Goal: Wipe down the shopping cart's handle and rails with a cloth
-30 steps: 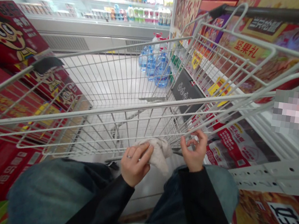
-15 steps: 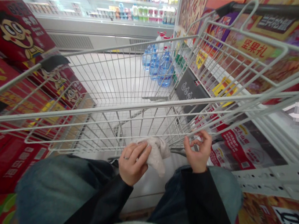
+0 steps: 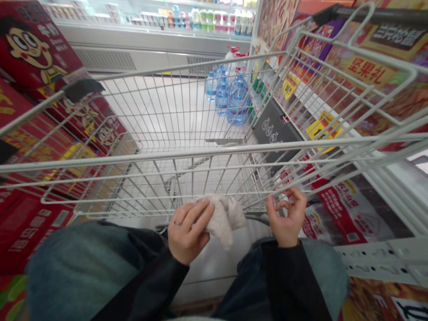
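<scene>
A grey wire shopping cart stands across in front of my knees. My left hand, with a ring on one finger, presses a crumpled off-white cloth against the lower wires of its near side. Part of the cloth hangs loose to the right of the fingers. To the right of the cloth, my right hand has its fingers curled at the cart's side wires, thumb and fingertips bent toward them. The exact contact of those fingertips is hard to make out.
Red cartons are stacked close on the left. Boxed goods and price tags line a shelf on the right. Large water bottles stand on the floor beyond the cart, before a lit refrigerated case.
My left hand has slid slightly left along the cart wires, and more of the cloth shows beside it. The right hand keeps its place at the side wires. The view has shifted a little.
</scene>
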`<state>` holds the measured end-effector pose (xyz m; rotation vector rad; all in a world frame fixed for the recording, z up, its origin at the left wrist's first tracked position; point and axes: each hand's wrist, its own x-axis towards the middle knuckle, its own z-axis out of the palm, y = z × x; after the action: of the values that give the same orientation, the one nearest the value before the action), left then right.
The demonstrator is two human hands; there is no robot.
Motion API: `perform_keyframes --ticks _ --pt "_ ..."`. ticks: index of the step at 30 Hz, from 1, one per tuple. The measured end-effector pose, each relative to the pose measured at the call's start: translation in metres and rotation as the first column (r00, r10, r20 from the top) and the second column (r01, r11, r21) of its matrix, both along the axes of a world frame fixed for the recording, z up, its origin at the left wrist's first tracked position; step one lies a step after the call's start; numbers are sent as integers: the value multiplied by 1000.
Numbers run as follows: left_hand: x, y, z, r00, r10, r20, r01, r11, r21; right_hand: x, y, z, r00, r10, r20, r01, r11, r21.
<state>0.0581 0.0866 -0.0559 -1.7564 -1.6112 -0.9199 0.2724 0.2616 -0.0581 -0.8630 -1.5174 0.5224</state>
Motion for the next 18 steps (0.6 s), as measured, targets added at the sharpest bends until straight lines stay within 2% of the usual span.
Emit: perform_keyframes --ticks 2,7,9,14,18 --pt "0 0 0 1000 10 0 -10 1000 -25 0 0 0 1000 -2 1 2 1000 -2" --pt "0 -1 -14 1000 14 -24 -16 996 -93 0 1 0 1000 0 2 0 1000 -2" --pt "-3 -4 -13 1000 16 -19 -17 996 -82 -1 1 1 1000 7 5 -7 1000 0" --pt "-14 -13 3 999 32 -24 -32 999 7 -1 -1 1 1000 -12 9 12 1000 -2" --pt "-15 -13 -6 998 41 -51 -43 998 -38 -2 -2 2 1000 -18 0 18 1000 -3"
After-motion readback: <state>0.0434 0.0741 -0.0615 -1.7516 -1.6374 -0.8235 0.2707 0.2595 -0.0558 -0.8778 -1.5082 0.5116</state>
